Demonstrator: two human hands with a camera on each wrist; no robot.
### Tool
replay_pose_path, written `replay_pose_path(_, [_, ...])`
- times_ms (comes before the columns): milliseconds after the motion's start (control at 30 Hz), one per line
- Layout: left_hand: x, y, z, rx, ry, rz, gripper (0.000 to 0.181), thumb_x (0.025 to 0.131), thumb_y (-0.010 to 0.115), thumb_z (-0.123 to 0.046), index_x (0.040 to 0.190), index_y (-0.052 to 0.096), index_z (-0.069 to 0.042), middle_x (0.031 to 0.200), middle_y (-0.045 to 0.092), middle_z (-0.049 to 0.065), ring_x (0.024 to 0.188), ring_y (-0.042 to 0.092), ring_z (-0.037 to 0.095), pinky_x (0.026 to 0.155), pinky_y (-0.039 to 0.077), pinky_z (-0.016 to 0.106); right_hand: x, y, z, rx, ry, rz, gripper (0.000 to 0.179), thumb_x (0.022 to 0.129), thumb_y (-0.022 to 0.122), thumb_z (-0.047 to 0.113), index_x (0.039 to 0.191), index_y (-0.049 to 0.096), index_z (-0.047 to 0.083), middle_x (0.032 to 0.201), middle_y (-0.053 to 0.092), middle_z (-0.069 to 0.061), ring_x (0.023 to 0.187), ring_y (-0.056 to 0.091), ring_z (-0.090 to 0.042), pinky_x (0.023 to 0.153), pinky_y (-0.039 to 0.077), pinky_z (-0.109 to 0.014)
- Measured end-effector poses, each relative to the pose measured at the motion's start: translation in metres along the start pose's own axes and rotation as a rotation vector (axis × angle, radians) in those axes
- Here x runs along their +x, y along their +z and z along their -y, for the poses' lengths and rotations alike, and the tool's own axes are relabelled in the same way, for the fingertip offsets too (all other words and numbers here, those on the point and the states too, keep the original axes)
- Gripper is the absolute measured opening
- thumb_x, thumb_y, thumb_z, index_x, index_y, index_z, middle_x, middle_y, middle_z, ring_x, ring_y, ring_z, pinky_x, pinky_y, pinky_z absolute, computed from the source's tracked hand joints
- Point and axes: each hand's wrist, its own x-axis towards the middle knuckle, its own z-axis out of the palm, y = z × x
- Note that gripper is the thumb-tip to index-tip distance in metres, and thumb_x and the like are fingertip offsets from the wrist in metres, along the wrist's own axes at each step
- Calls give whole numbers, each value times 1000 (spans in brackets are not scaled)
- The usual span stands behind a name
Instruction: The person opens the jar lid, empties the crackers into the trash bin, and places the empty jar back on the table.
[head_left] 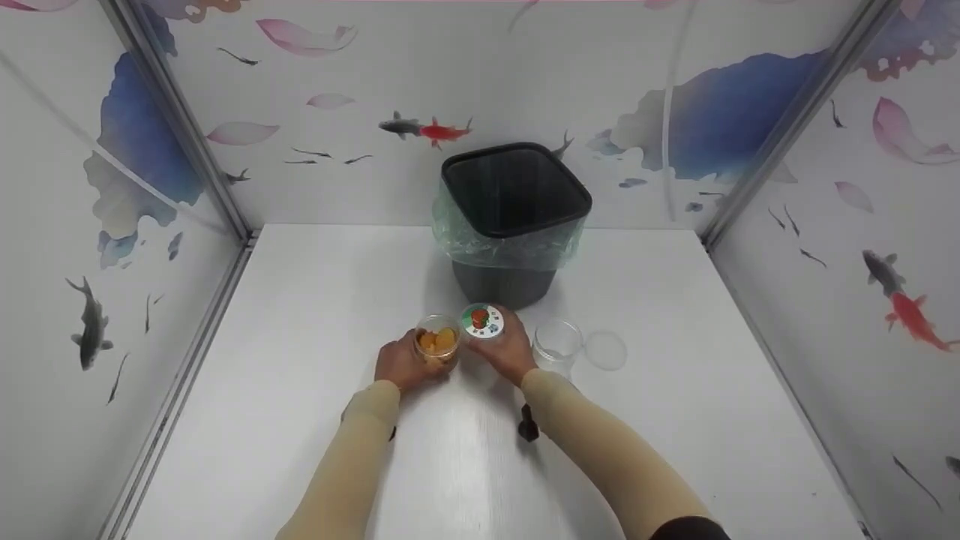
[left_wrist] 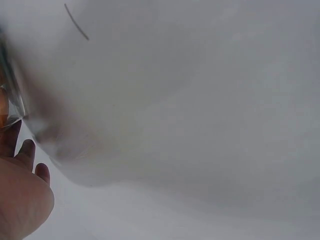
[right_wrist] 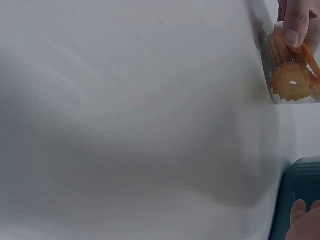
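In the head view my left hand (head_left: 401, 365) grips a clear jar (head_left: 437, 337) of orange and yellow snack pieces, its top facing up. Beside it, my right hand (head_left: 510, 349) holds a container with a round printed lid (head_left: 482, 321), white and green with a red picture. The two containers stand close together. Through the jar wall in the right wrist view, a scalloped ring-shaped biscuit (right_wrist: 292, 82) and orange sticks show, with a finger (right_wrist: 296, 30) across them. The left wrist view catches only the jar's edge (left_wrist: 15, 95) and part of the left hand (left_wrist: 22, 195).
A black bin (head_left: 502, 281) with a pale green plastic liner (head_left: 517, 251) stands just behind the hands. Right of the right hand are a clear jar (head_left: 557, 345) and a clear round lid (head_left: 605, 350) lying flat. Patterned walls (head_left: 337, 187) enclose the white table (head_left: 315, 300).
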Motion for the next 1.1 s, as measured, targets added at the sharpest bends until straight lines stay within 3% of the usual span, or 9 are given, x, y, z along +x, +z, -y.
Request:
replay_pose_path(367, [-1,-1,1,-6,-3,7,95,63,91,-50,137,55,-1,125,65,14,114,60,33,101,44,45,-2,4,-13,-71,43,-63,92,68,91,38,142,47,9,132,54,-9,124,49,-25,109,33,-40])
replay_pose_path(667, [0,0,2,-2,-12,20,96,64,90,-53,138,55,-3,127,65,13,116,59,32,102,43,44,-4,8,-23,-216,26,-7,96,65,89,47,142,46,10,135,50,-9,127,45,-26,110,32,-41])
replay_pose_path(867, [0,0,2,7,19,0,94,63,91,-53,135,57,-3,123,66,14,112,61,34,100,45,46,-5,10,-27,-329,33,24,99,64,88,52,143,46,11,140,47,-13,131,43,-29,111,32,-41])
replay_pose_path(1100, [-1,0,2,10,1,5,94,63,89,-56,135,57,-5,124,67,12,113,61,32,101,45,45,-8,11,-34,-444,11,62,102,64,86,57,143,46,7,149,40,-16,139,37,-32,114,29,-41])
